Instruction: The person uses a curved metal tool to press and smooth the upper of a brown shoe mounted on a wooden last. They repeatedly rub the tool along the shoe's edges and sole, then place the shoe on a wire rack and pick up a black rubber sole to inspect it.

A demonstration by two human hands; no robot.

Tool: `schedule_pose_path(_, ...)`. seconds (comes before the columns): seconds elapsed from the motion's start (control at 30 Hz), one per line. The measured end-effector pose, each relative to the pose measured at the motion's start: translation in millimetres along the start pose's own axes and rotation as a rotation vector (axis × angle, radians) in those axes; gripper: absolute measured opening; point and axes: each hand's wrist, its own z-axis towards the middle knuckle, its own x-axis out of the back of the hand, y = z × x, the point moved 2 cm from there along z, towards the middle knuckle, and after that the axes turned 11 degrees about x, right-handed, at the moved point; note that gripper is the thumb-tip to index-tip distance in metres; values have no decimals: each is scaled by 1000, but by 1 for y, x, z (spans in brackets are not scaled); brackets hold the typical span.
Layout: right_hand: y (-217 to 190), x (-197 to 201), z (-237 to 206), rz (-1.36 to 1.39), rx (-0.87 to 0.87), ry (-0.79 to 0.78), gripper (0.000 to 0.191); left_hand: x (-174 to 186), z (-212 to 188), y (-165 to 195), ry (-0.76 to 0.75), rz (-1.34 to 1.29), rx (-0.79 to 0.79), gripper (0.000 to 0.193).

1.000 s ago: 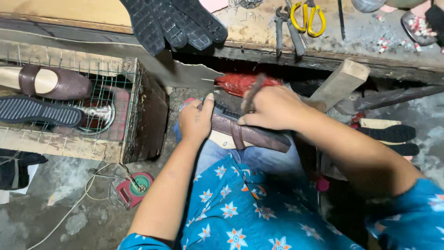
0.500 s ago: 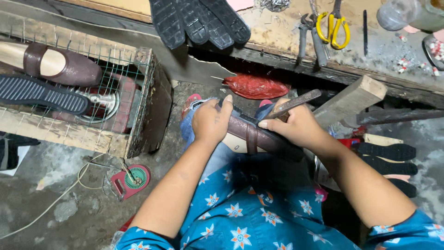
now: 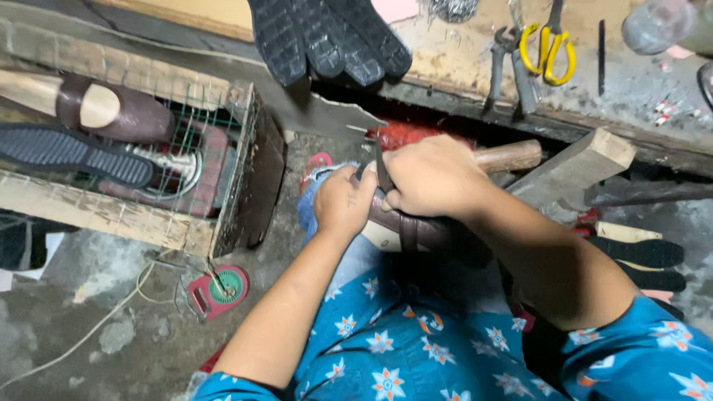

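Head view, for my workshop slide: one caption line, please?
Both hands, left and right, press a brown shoe upper on the lap, beside a wire-fronted crate.

Your single head-worn view, looking steeply down and close over your left hand (image 3: 343,202) and right hand (image 3: 433,178), worn wooden workbench edge (image 3: 460,93) just beyond your fingertips

A dark brown leather shoe upper (image 3: 416,226) lies across the person's lap, just below the workbench edge (image 3: 475,111), a strap looped round its middle. A wooden-handled hammer (image 3: 509,156) lies above it, its handle sticking out toward the bench, its head hidden.
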Motion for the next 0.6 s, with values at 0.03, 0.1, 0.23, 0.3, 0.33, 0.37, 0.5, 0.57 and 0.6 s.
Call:
schedule_pose_path(0.03,-2,1,-4,-7,25,57,42,3,0,3,9,-11,-29,52)
schedule_pose_path(0.1,2,-2,-17,151,19,109,42,8,-6,4,-125,-161,94,48)
schedule_pose_path(0.23,18,-31,-67,646,78,530,25,14,-13,5,-61,-512,44,31)
schedule_pose_path(0.3,25,-63,-100,832,-30,745,19,16,-15,1,-26,-574,-87,26)
schedule_pose_path(0.33,24,-83,-118,926,-94,849,16,17,-19,-2,-13,-604,-147,24)
schedule_pose_path(0.37,21,-105,-133,1021,-129,812,19,15,-26,-6,-51,-630,-165,26)
schedule_pose_path(0.5,3,-161,-153,1211,-142,696,25,11,-38,-18,-159,-660,-233,38)
schedule_pose_path(0.57,-6,-161,-160,1194,-198,658,26,6,-45,-22,-212,-671,-219,36)
schedule_pose_path(0.6,-9,-154,-167,1164,-250,652,26,3,-46,-22,-223,-690,-213,33)
